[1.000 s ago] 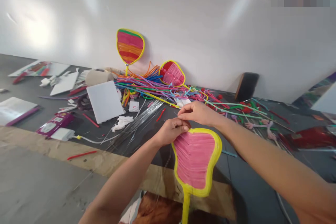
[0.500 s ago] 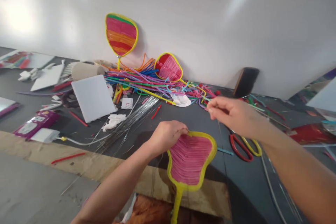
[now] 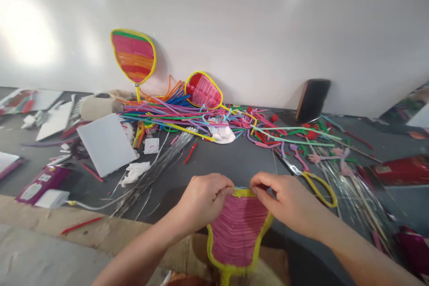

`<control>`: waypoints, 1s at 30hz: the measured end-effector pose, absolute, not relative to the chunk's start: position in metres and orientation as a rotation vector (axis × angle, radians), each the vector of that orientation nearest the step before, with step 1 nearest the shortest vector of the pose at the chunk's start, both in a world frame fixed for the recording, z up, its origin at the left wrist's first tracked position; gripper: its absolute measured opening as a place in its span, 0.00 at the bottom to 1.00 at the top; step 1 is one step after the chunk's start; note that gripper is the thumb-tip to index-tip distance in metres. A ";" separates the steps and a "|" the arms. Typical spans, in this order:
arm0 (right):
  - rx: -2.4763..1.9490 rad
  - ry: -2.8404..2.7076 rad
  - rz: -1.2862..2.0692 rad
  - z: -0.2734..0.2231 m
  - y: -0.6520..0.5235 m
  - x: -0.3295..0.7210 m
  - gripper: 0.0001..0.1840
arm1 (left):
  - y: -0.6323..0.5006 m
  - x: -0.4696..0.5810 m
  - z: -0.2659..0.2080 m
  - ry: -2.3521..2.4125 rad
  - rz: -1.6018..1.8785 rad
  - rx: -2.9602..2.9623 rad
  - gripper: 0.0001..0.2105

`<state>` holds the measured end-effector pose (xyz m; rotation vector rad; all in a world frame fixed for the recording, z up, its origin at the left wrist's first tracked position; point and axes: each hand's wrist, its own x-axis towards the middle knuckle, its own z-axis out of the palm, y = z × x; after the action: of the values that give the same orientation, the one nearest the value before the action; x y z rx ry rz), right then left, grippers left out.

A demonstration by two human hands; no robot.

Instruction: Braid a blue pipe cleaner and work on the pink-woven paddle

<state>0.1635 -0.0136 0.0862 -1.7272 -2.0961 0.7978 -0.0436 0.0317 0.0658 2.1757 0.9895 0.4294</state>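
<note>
The pink paddle [image 3: 237, 237] is right at the near edge, middle of the scene, with its yellow handle pointing toward the wearer and running out of view. It's basically a pink face of fine ridges laid side by side, bowing a bit in the middle, with a fuzzy yellow border all round. The outline is wide at the far end, pinched in lower down, and there's a sliver of pale blue along the far edge. The left hand [image 3: 205, 196] has its thumb and fingers pinched on the left part of that far edge, and the right hand [image 3: 290, 199] is pinching the right part, a small gap between them.

Just past the right hand are scissors [image 3: 318, 189], yellow loop showing, lying on the dark tabletop [image 3: 231, 156]. Over to the left there's a white block [image 3: 106, 145]. Farther back is a messy heap of coloured pipe cleaners [image 3: 167, 114], then a striped paddle [image 3: 134, 56] and a smaller red-and-pink paddle [image 3: 204, 90] up against the white panel [image 3: 234, 31].
</note>
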 end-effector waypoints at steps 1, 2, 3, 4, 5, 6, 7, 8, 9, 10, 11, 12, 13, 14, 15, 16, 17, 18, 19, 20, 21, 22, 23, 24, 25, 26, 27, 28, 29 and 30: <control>-1.713 -2.085 0.795 0.085 -0.014 0.165 0.10 | 0.033 -0.041 0.068 0.999 0.414 2.159 0.09; -1.695 -2.081 0.784 0.084 -0.014 0.166 0.10 | 0.034 -0.039 0.070 1.011 0.403 2.145 0.09; -1.676 -2.082 0.765 0.082 -0.014 0.167 0.10 | 0.035 -0.036 0.072 1.026 0.394 2.134 0.08; -1.657 -2.086 0.745 0.081 -0.014 0.168 0.10 | 0.036 -0.034 0.074 1.042 0.389 2.126 0.08; -1.641 -2.088 0.727 0.079 -0.013 0.169 0.10 | 0.036 -0.031 0.075 1.060 0.382 2.121 0.08; -1.629 -2.089 0.715 0.078 -0.013 0.171 0.10 | 0.037 -0.029 0.076 1.079 0.374 2.119 0.08; -1.623 -2.087 0.710 0.077 -0.013 0.172 0.10 | 0.037 -0.026 0.077 1.096 0.366 2.119 0.08; -1.625 -2.084 0.713 0.077 -0.012 0.174 0.10 | 0.038 -0.024 0.077 1.109 0.361 2.120 0.08; -1.631 -2.082 0.720 0.077 -0.011 0.175 0.10 | 0.039 -0.023 0.076 1.118 0.360 2.122 0.08; -1.640 -2.082 0.728 0.077 -0.009 0.176 0.10 | 0.040 -0.021 0.076 1.121 0.364 2.125 0.08; -1.647 -2.084 0.732 0.077 -0.007 0.177 0.10 | 0.041 -0.020 0.075 1.118 0.371 2.128 0.08; -1.654 -2.089 0.734 0.077 -0.006 0.178 0.10 | 0.042 -0.019 0.074 1.111 0.381 2.131 0.08; -1.659 -2.098 0.734 0.077 -0.004 0.179 0.10 | 0.043 -0.018 0.074 1.100 0.389 2.135 0.08; -1.664 -2.108 0.731 0.077 -0.002 0.180 0.10 | 0.044 -0.017 0.073 1.088 0.391 2.138 0.09; -1.668 -2.119 0.726 0.077 0.000 0.181 0.10 | 0.045 -0.017 0.073 1.077 0.389 2.140 0.09; -1.671 -2.133 0.721 0.077 0.001 0.181 0.10 | 0.046 -0.016 0.072 1.066 0.387 2.142 0.10; -1.675 -2.147 0.716 0.077 0.002 0.182 0.10 | 0.047 -0.016 0.072 1.059 0.388 2.143 0.10; -1.680 -2.160 0.711 0.077 0.003 0.182 0.10 | 0.047 -0.016 0.072 1.051 0.390 2.145 0.10; -1.684 -2.170 0.706 0.076 0.004 0.182 0.10 | 0.048 -0.016 0.072 1.046 0.392 2.146 0.10; -1.687 -2.179 0.702 0.076 0.004 0.182 0.11 | 0.048 -0.016 0.071 1.043 0.393 2.147 0.11; -1.689 -2.185 0.698 0.076 0.004 0.182 0.11 | 0.048 -0.016 0.071 1.039 0.394 2.149 0.11; -1.688 -2.188 0.693 0.076 0.005 0.182 0.11 | 0.048 -0.016 0.071 1.036 0.393 2.150 0.11; -1.686 -2.188 0.687 0.076 0.004 0.182 0.11 | 0.048 -0.016 0.071 1.036 0.391 2.150 0.11; -1.681 -2.186 0.677 0.077 0.004 0.182 0.11 | 0.048 -0.016 0.071 1.038 0.389 2.151 0.10; -1.675 -2.184 0.662 0.077 0.004 0.181 0.10 | 0.048 -0.016 0.071 1.041 0.390 2.152 0.10; -1.669 -2.182 0.644 0.078 0.004 0.181 0.10 | 0.048 -0.016 0.071 1.046 0.390 2.154 0.10; -1.661 -2.182 0.624 0.078 0.003 0.180 0.10 | 0.048 -0.016 0.072 1.051 0.389 2.157 0.10; -1.649 -2.185 0.603 0.079 0.002 0.179 0.10 | 0.048 -0.016 0.072 1.054 0.387 2.159 0.10; -1.640 -2.190 0.585 0.080 0.002 0.179 0.10 | 0.047 -0.016 0.073 1.054 0.387 2.161 0.10; -1.634 -2.197 0.570 0.081 0.001 0.179 0.10 | 0.047 -0.016 0.074 1.053 0.387 2.163 0.10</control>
<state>0.1785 0.0010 0.0811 -1.6339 -2.1966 0.5705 -0.0157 0.0472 0.0738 2.1631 1.0532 0.3866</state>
